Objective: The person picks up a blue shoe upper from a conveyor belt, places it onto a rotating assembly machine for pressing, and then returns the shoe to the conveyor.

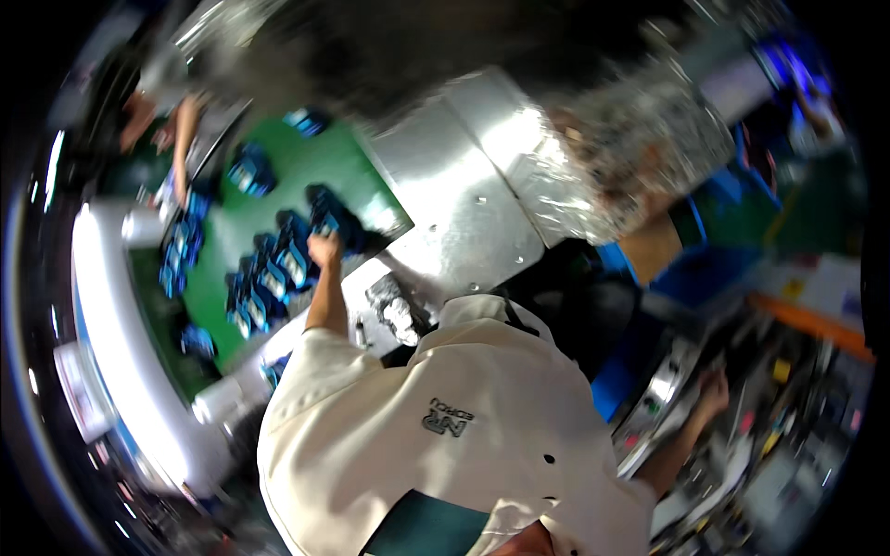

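My left hand [324, 248] reaches out over a green surface, its fingers closed on the near end of a blue-and-black moulded piece [332, 215]. That piece stands at the end of a row of similar blue-and-black pieces [269, 273], close against each other. Their exact kind is too blurred to name. Out to the right, my right hand [712, 394] is over a cluttered bench, beside a metal fixture [663, 385]. Motion blur hides its fingers and whatever may be in them.
A shiny metal plate [464, 199] lies ahead, with clear plastic wrapping [603, 167] to its right. More blue-and-black pieces lie along the green surface [297, 162]. At far left, another person's arm [185, 139] reaches in. A long white rounded housing [125, 343] borders the left side.
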A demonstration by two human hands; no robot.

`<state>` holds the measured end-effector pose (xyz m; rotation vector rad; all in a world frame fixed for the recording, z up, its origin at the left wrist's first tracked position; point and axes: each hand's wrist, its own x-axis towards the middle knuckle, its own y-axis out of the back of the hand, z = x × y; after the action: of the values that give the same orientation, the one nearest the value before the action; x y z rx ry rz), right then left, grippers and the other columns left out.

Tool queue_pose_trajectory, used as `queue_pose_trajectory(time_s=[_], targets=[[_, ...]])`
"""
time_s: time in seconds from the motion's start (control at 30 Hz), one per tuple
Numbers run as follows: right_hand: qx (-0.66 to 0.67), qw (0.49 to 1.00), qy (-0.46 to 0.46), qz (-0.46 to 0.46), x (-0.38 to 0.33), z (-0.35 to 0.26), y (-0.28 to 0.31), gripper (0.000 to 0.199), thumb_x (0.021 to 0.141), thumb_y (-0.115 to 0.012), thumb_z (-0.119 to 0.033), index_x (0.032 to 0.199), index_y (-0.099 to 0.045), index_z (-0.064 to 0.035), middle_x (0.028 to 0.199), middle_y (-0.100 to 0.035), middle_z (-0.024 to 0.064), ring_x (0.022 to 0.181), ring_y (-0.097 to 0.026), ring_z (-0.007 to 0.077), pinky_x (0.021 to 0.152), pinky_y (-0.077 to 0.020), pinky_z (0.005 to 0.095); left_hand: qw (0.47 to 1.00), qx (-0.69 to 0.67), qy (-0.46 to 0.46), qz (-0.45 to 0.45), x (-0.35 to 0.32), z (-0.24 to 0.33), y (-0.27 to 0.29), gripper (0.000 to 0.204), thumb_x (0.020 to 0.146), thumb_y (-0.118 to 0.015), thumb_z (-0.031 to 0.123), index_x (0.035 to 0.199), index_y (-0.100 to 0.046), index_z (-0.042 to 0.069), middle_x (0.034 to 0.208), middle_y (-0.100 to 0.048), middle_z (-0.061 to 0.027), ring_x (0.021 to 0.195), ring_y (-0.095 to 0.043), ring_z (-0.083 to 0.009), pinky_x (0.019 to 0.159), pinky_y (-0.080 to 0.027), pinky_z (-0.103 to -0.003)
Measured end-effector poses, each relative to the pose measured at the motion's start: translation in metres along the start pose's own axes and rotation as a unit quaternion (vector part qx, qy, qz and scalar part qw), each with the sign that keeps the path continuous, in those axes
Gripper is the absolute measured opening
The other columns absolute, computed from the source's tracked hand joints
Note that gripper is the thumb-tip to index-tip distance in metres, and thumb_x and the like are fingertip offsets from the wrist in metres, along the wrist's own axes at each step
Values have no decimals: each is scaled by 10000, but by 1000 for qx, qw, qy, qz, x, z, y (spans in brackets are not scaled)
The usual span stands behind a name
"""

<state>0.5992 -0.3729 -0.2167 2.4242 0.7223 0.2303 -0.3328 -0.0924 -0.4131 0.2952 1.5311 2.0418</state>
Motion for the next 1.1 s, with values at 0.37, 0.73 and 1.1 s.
queue_pose_trajectory(time_s=[0.37,0.73,1.1], targets=[[145,956,-239,-85,-19,-103,-209,273,851,-671,-281,882,-704,-12,769,-678,83,651,-642,137,535,-504,290,880,98,-360,-293,-84,86,101,421,835,-700,360,1033,-662,-9,917,-691,-208,853,-682,-291,764,-521,-374],[11,939,-340,-56,-40,75,-313,348,893,-609,-273,1043,-688,30,812,-667,108,716,-622,198,656,-480,344,666,-382,-594,-240,-296,356,174,266,954,-486,-7,1206,-499,-90,1289,-512,-298,1206,-526,-374,1056,-409,-456],[283,870,-400,56,-65,6,-334,242,949,-576,-154,975,-680,63,822,-672,66,689,-588,119,624,-473,270,599,-137,-310,-725,-427,366,98,264,892,-622,48,1137,-595,-49,1161,-629,-218,962,-673,-277,836,-564,-357]])
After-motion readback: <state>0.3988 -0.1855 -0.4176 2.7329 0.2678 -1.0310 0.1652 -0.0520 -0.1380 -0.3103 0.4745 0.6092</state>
